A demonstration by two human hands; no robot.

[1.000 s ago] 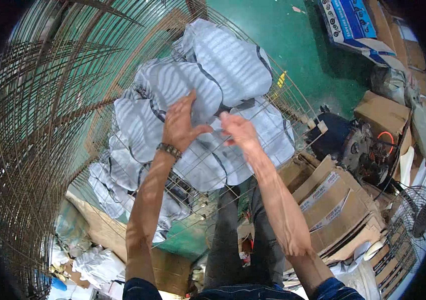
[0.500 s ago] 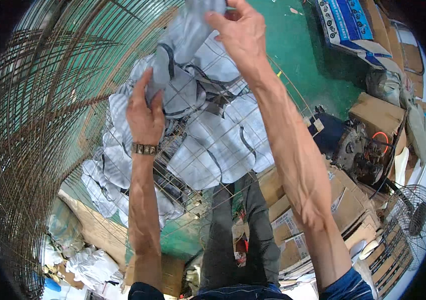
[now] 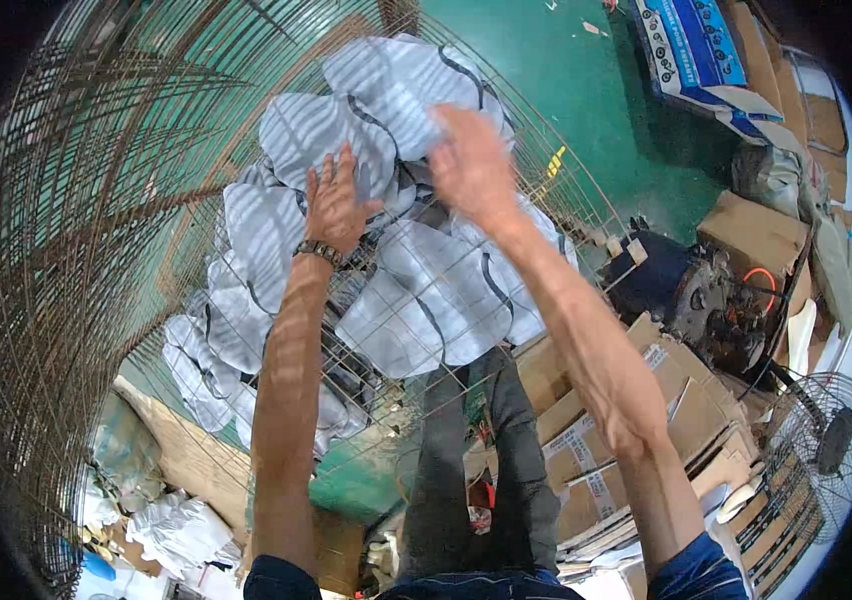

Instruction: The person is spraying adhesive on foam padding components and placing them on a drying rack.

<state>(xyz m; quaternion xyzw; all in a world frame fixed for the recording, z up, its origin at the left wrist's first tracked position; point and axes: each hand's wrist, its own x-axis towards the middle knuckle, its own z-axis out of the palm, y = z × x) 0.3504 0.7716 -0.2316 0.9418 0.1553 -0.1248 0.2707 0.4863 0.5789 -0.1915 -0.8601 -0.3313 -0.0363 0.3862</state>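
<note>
I have the left hand point(image 3: 338, 208) laid on the pile, palm down, fingers spread and apart, clamped on nothing, its tips reaching onto a rounded piece point(image 3: 311, 130). Right hand point(image 3: 473, 170) is motion-blurred, ahead and to the right of the left, over the near right part of the upper piece point(image 3: 376, 75); I cannot tell whether its fingers are together, nor whether it grips the cloth. Both pieces are pale grey-white with dark curved edging; the upper one lies just beyond the left fingertips, striped by shadow. More of the same: overlapping pale pieces point(image 3: 436, 280) nearer me than the right hand, and others point(image 3: 251, 235) running down along the left forearm's outer side. All of it sits with a wire basket point(image 3: 586, 205), whose thin bars cross between and around the hands. Dark banded bracelet point(image 3: 320, 252) on the left wrist. Well left of the left hand, I see dense rusty wire mesh point(image 3: 86, 200). Right of the right hand, beyond the basket: dark machine point(image 3: 726, 300), brown carton point(image 3: 754, 235) just past it. Nearer me, flattened cardboard point(image 3: 691, 410) beside the right forearm, with a wire-guarded fan point(image 3: 821, 435) farther right.
</note>
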